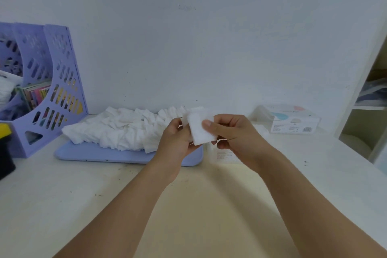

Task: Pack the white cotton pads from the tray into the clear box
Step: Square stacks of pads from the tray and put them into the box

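A heap of white cotton pads [125, 128] covers the pale blue tray [100, 153] at the back of the table. Above the tray's right end, my left hand [176, 138] and my right hand [232, 134] both pinch a small stack of white pads [200, 132] between them. My right thumb lies across the front pad. The clear box [225, 156] stands just below my right hand, mostly hidden by it; only a printed label on its wall shows.
A purple perforated file rack [52, 81] with books stands at the left, a black and yellow object [4, 148] before it. A clear lid with a label [293, 121] lies at the back right. A white shelf unit [368, 111] borders the table's right side.
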Motion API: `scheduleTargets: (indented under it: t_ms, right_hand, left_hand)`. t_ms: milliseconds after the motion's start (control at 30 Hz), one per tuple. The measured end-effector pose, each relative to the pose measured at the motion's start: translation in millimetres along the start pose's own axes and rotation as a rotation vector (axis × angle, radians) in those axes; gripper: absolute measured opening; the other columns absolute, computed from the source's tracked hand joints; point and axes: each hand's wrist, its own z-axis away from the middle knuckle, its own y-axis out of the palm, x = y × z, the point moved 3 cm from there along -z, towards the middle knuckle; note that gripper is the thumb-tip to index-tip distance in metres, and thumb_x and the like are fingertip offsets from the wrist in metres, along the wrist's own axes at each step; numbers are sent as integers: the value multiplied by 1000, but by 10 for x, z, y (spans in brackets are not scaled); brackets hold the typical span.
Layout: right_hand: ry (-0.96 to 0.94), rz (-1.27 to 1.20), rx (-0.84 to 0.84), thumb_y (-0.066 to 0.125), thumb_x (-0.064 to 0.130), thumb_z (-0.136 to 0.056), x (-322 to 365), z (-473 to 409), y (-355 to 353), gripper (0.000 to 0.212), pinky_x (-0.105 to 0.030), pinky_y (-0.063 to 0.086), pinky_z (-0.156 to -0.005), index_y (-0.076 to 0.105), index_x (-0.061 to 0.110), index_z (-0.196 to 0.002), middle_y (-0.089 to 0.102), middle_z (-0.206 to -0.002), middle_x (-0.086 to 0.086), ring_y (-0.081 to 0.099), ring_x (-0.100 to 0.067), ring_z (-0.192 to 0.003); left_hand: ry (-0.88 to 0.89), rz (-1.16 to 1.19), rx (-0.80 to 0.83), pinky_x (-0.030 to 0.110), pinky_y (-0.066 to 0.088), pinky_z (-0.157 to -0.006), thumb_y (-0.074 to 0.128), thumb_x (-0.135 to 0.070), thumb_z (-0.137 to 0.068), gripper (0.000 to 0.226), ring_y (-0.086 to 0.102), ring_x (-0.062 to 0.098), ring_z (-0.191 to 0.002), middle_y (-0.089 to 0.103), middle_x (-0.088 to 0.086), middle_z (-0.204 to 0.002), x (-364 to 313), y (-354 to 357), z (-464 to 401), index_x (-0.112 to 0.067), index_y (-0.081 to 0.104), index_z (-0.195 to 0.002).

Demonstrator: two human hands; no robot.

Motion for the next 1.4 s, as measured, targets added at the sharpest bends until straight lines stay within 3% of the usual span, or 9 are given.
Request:
scheduleTargets:
  t_ms: [367, 600, 700, 900, 1000, 1100, 1167, 1267, 1400]
  right_hand:
    - [-41, -18, -254, 74, 23, -92, -99, -51, -17, 27, -23, 46, -53, 64, 13, -70, 65, -63, 0, 61, -15, -59]
    - [-60, 56, -240, 79, 16, -88, -97, -49, 15, 15, -26, 54, -64, 65, 18, -93, 67, -93, 0, 67, -12, -76]
    - [-124, 116, -235, 80, 16, -86, -73, -43, 47, 41, -26, 58, -74, 61, 29, -120, 65, -112, 6, 72, -18, -92]
    - [-224, 214, -248, 75, 8, -90, -42, -18, 114, 37, -23, 57, -84, 69, 20, -123, 71, -109, 14, 71, -11, -99]
    - [-135, 227, -197, 61, 8, -97, -59, 21, 249, 55, -15, 53, -92, 47, 26, -148, 56, -138, 12, 60, 9, -114]
    - [-8, 98, -55, 49, 4, -96, -111, 26, 351, 81, 1, 44, -79, 14, 35, -161, 47, -126, 35, 52, 31, -98]
    - [4, 79, 3, 52, 15, -81, -131, 33, 377, 96, -4, 44, -85, 6, 42, -160, 46, -128, 41, 50, 28, -108]
    - [8, 35, 75, 52, 16, -64, -93, 42, 419, 110, -13, 43, -99, 4, 42, -160, 38, -152, 23, 43, 6, -135]
    - [-80, 74, 41, 67, 12, -73, -40, 37, 287, 101, -21, 50, -99, 20, 41, -158, 51, -144, 12, 55, 1, -126]
  left_hand:
    - [14, 14, 21, 37, 60, -90, 75, -32, -89, 39, 72, 23, -107, 73, 10, -115, -5, 94, 42, -8, 63, -117]
    - [171, -154, -7, 35, 61, -86, 72, -12, -91, 33, 71, 17, -107, 74, 3, -113, -15, 24, 7, -14, 58, -121]
    - [216, -202, 9, 39, 60, -90, 68, -11, -93, 33, 69, 18, -110, 70, 1, -119, -36, 17, -3, -19, 56, -123]
    - [189, -223, 65, 32, 58, -92, 53, -6, -98, 33, 66, 13, -114, 63, 0, -128, -30, 37, 12, -17, 47, -129]
    - [197, -309, 53, 31, 58, -93, 45, -5, -99, 35, 64, 12, -115, 61, 1, -130, -20, 48, 30, -20, 42, -131]
    - [183, -348, 123, 15, 55, -82, 40, -4, -102, 41, 63, 0, -109, 61, -8, -127, -20, 90, 77, -34, 40, -130]
    - [158, -335, 160, 7, 50, -72, 42, -1, -102, 46, 60, -8, -100, 60, -15, -119, -26, 119, 84, -42, 39, -122]
    - [109, -293, 154, 6, 49, -66, 40, 12, -97, 53, 60, -11, -85, 57, -19, -107, -41, 137, 69, -36, 44, -118]
    - [-4, -108, 151, 33, 59, -85, 39, 17, -87, 59, 71, 18, -102, 75, 3, -109, -97, 61, 84, -28, 65, -115]
